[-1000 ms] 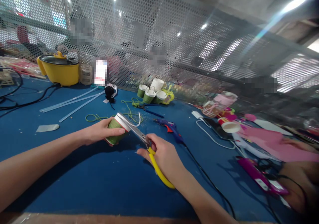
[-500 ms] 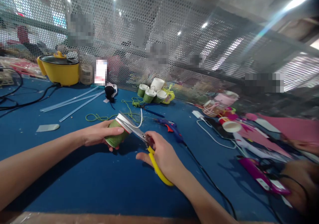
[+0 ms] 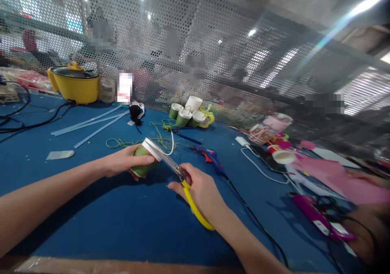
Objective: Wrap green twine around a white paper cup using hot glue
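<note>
My left hand (image 3: 126,161) is closed around a paper cup (image 3: 142,160) wrapped in green yarn, holding it tilted above the blue table. A white rim with a thin red line tops the cup. In my right hand (image 3: 199,186) are scissors (image 3: 175,166) with yellow handles. Their blades lie at the cup's white rim; whether they are fully closed I cannot tell. From the rim curls a narrow white strip (image 3: 172,142). Loose green yarn (image 3: 118,143) lies just behind the cup.
A blue glue gun (image 3: 210,157) with a black cord lies right of the scissors. Several green-and-white cups (image 3: 184,117) stand at the back. Clear sticks (image 3: 91,121) and a yellow pot (image 3: 77,87) are at left. At right, another person's hand (image 3: 370,178) touches pink sheet material (image 3: 329,176) near a purple power strip (image 3: 323,217).
The view has shifted slightly. My hands keep the cup and scissors in nearly the same pose at the rim. At right, the pink sheet has shifted under the other person's hand.
</note>
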{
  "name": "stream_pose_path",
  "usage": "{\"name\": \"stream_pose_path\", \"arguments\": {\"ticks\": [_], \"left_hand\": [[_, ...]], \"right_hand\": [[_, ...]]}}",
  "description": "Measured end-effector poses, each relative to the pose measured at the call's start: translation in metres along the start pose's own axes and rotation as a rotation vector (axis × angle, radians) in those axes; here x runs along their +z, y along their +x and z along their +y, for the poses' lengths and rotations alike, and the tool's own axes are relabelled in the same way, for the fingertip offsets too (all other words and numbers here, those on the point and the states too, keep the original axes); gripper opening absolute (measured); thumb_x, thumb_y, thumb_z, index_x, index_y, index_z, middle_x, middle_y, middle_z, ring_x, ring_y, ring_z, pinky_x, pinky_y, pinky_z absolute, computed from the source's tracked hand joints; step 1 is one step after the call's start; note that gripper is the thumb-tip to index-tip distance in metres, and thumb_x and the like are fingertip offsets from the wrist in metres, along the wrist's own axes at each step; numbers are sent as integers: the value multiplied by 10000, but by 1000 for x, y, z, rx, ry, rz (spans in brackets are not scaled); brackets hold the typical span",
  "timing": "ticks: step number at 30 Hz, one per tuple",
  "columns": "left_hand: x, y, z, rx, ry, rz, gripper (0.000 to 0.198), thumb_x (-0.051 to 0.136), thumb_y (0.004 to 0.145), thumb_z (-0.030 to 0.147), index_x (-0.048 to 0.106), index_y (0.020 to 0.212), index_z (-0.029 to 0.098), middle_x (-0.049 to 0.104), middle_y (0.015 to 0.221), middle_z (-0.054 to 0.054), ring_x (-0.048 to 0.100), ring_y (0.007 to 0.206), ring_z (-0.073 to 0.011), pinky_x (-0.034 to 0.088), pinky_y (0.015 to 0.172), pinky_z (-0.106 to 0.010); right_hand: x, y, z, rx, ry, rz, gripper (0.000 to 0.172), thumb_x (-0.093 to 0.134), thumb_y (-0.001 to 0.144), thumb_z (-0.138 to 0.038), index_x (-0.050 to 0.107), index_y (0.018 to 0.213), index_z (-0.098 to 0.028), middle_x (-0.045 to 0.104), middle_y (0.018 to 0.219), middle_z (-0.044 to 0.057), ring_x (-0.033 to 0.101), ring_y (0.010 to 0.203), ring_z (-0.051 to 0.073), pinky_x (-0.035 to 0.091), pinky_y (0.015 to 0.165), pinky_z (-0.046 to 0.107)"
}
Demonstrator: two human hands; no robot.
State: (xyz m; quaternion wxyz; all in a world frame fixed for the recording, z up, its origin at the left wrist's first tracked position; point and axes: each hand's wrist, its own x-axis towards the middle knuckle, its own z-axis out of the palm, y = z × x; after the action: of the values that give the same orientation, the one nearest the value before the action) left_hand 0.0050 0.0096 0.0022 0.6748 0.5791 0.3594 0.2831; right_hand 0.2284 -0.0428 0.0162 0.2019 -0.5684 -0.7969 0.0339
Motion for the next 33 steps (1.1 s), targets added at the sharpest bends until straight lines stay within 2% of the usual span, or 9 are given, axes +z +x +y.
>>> {"name": "stream_pose_path", "arguments": {"ticks": [4,8,10,12,14,17,24,30,33], "left_hand": [[-4,0,1,-1,-39,-13,509,691,678,462,524,1035,141,582,788,-37,586,643,-159,477,537,-268],[-9,-1,2,13,-179,-112,547,708,659,482,534,1052,142,619,941,-87,622,754,-193,491,658,-306],[-9,-2,2,4,-238,-152,549,696,664,506,527,1045,148,625,947,-95,634,725,-198,499,627,-309],[-6,-2,1,-9,-232,-162,534,679,676,520,527,1024,145,629,879,-84,628,648,-182,488,531,-275],[-2,-3,1,-6,-174,-152,509,678,686,503,530,1014,143,618,807,-57,612,601,-158,457,463,-229],[3,-3,0,8,-90,-132,462,674,710,454,524,1021,147,594,744,-22,593,588,-136,446,450,-205],[5,-4,2,8,-9,-50,481,673,697,451,490,1025,149,566,723,-2,562,594,-129,477,490,-242],[5,-2,3,35,57,12,501,683,679,453,467,1011,145,543,720,-2,548,602,-139,469,502,-261],[0,-1,4,64,32,14,528,702,663,460,495,1029,141,564,786,-31,556,655,-150,466,547,-263]], "right_hand": [[-1,-1,-1,-4,-4,13,342,628,703,-519,553,776,-194,531,570,-23,460,463,114,339,456,218],[-2,-1,-1,-5,13,31,335,618,717,-509,561,800,-190,537,577,-18,473,479,117,355,467,218],[-2,-1,0,-10,16,29,332,610,722,-503,560,819,-190,546,591,-12,483,493,122,363,476,222],[-1,-1,1,-17,21,14,353,631,703,-494,555,859,-186,564,627,0,500,523,133,375,490,230],[0,0,2,-27,36,10,410,670,664,-481,541,908,-178,588,698,22,523,577,149,398,524,245],[2,0,2,-46,77,18,446,687,652,-462,520,947,-173,605,778,48,539,639,162,424,579,265],[0,0,-1,-19,44,-9,328,638,706,-460,534,843,-180,576,663,12,523,581,148,391,528,242],[-2,0,-3,1,9,-2,330,623,713,-492,557,817,-186,554,600,-8,484,494,123,365,479,227],[-3,0,-4,-5,25,21,328,632,705,-500,555,789,-192,552,593,-12,481,486,119,364,473,222]]}}
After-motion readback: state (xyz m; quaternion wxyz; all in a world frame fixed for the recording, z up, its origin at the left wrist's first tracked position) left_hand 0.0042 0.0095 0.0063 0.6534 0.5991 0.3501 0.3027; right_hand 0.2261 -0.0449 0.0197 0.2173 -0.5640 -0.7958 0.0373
